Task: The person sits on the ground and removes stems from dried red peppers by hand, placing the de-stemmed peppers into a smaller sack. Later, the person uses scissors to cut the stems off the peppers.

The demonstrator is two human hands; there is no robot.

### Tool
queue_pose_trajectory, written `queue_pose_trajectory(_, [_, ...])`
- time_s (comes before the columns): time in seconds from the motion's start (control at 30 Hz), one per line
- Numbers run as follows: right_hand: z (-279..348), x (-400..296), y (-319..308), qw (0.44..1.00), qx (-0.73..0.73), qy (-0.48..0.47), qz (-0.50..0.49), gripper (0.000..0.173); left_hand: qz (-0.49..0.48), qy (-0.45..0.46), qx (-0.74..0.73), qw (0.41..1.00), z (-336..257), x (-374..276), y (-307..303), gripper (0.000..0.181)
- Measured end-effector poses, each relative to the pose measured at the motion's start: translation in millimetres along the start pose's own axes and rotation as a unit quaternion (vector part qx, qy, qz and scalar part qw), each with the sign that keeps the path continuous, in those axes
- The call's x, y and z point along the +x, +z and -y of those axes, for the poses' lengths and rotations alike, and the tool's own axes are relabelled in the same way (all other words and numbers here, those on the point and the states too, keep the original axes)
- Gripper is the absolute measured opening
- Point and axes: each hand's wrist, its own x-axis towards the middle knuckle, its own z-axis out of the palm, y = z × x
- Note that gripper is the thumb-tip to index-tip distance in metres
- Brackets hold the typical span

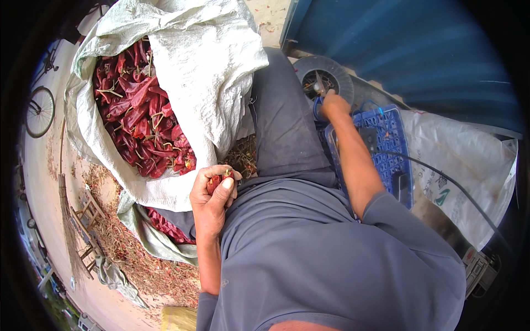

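My left hand (215, 194) is closed around a couple of dried red chili peppers (214, 183), their ends showing between thumb and fingers. It is beside the lower rim of a white woven sack (203, 53), which stands open and holds many dried red chilies (136, 107) with pale stems. Farther off, my right hand (334, 106) grips scissors (318, 101) with blue handles. Their blades point away from me, over a round grey container (347, 78) with dark contents that I cannot make out.
A blue plastic crate (403, 153) lies by my right forearm, a dark cable crossing it. Beyond are a blue metal panel (397, 53) and a pale plastic sack (476, 165). Stem litter (145, 265), a second chili sack (157, 248), a wooden chair (85, 223) and a twig broom (68, 231) lie leftward.
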Motion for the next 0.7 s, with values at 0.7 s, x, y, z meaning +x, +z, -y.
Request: queue_pose_trajectory(0.7, [11.8, 4.3, 7.3, 0.998, -0.009, -0.026, 0.048, 0.05, -0.053, -0.027, 0.035, 0.998, -4.7, 1.4, 2.1, 0.021])
